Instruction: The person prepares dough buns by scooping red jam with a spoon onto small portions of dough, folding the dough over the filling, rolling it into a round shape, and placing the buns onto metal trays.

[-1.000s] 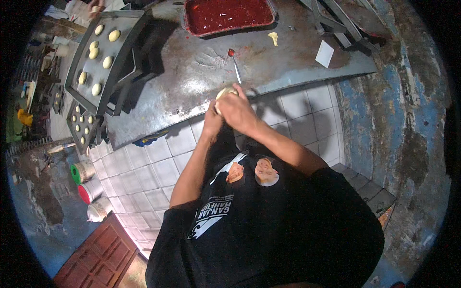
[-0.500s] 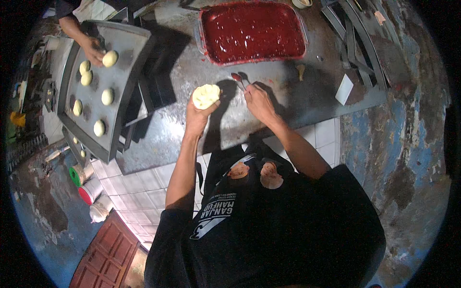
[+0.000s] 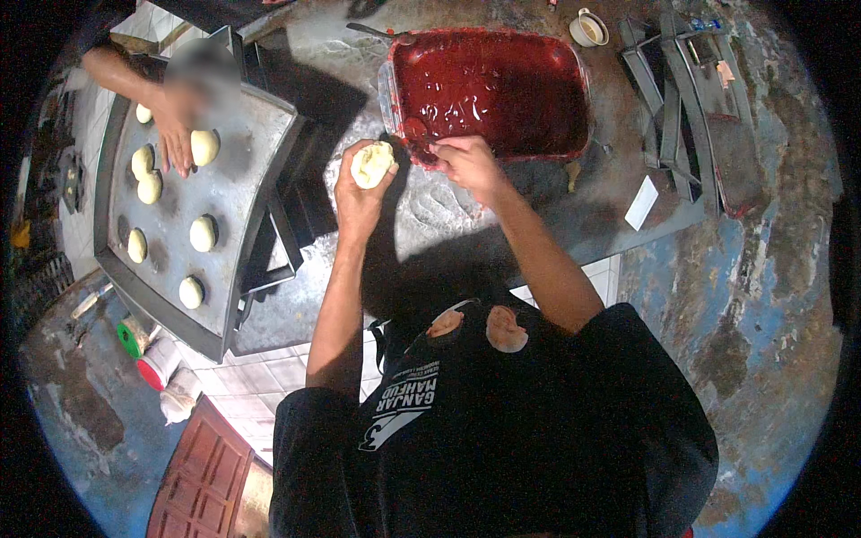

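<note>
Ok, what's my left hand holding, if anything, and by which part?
A pale dough piece, held around its outer side by your left hand.

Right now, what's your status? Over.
Left fingers holding hollowed dough. Right fingers at near-left corner of red-filled dish. Co-worker's hand over metal tray, off left; nothing visibly blocking.

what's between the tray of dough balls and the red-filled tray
In the head view, the left hand holding pale dough, over partly shadowed tabletop.
</note>
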Action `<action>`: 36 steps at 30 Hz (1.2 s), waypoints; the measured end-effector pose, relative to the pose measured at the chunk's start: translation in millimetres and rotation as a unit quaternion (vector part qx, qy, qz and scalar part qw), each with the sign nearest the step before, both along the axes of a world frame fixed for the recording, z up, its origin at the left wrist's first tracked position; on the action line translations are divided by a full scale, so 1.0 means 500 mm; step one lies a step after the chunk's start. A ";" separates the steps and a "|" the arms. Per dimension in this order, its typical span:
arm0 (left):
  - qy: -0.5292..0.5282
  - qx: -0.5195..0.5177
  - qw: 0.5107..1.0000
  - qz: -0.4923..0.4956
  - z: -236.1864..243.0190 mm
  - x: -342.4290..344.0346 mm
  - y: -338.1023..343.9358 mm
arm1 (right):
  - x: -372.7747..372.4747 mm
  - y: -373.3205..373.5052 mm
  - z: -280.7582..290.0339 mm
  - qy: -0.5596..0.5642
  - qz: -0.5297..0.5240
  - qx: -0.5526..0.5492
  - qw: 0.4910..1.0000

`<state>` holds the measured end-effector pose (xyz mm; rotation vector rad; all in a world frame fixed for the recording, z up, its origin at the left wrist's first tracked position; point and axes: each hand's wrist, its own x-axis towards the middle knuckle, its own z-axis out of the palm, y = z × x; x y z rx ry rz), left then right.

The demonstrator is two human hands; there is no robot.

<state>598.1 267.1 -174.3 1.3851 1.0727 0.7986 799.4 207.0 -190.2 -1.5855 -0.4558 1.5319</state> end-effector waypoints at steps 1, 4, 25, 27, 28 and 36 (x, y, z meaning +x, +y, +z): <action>-0.005 -0.009 1.000 0.012 -0.017 0.006 -0.002 | 0.007 -0.011 0.055 0.029 0.015 0.023 0.999; 0.009 0.019 1.000 0.019 -0.031 0.055 -0.010 | 0.018 -0.055 0.107 -0.009 0.062 0.045 0.997; -0.203 -0.161 0.955 -0.147 0.065 0.091 -0.469 | 0.071 -0.435 0.138 -0.048 0.003 0.165 0.985; -0.222 -0.215 0.943 -0.123 0.082 0.075 -0.513 | 0.073 -0.487 0.157 -0.058 -0.047 0.200 0.977; -0.224 -0.209 0.944 -0.119 0.083 0.074 -0.535 | 0.044 -0.516 0.178 -0.057 -0.042 0.204 0.976; -0.150 -0.118 0.979 -0.075 0.129 0.072 -0.675 | -0.037 -0.725 0.302 -0.228 -0.116 0.313 0.915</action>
